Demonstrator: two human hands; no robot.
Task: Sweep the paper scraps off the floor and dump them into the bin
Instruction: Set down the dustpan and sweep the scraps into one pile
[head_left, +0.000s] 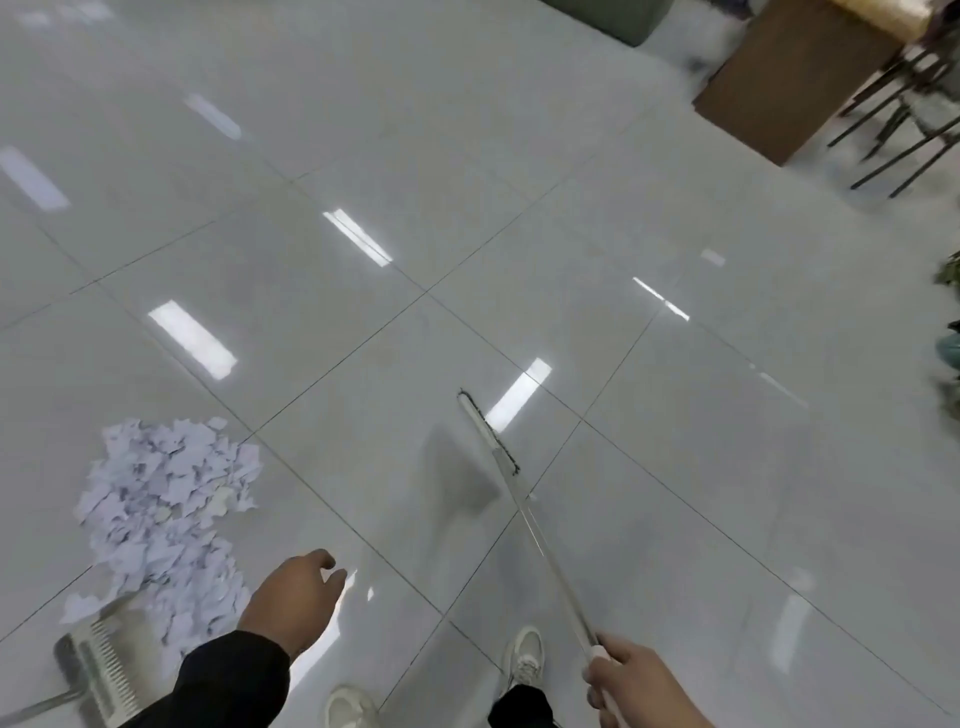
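Progress: the scraps (166, 512) lie gathered in one heap on the floor (675, 467), near left. By that, the gathering looks largely done; lifting them and dumping them is all still to do.

Dustpan (101, 670): stands at the near-left corner, its toothed lip right at the near edge of the heap, with a few scraps touching it. Whether any paper is already inside cannot be told.

Left hand (296, 597): free, fingers loosely curled, holding nothing; it hangs just right of the heap, between the scraps and the broom.

Broom (488, 436): its head rests on or just above the tiles at centre, well apart from the heap; motion blur hides the contact. The long handle runs back to the near right.

Right hand (639, 686): wrapped round the handle's white end.

Bin: not in view, so the carry to it cannot be judged.

Feet: two white shoes (524, 657) at the near edge, between the hands.

Open room: wide bare tile lies from the heap across to the broom and far beyond, so a sweep leftward toward the dustpan looks unobstructed.

Edges: a brown box (789, 88) and dark chair legs (893, 135) crowd the far right; some green thing, too blurred to name, sits at the right edge. All are well apart from the heap.
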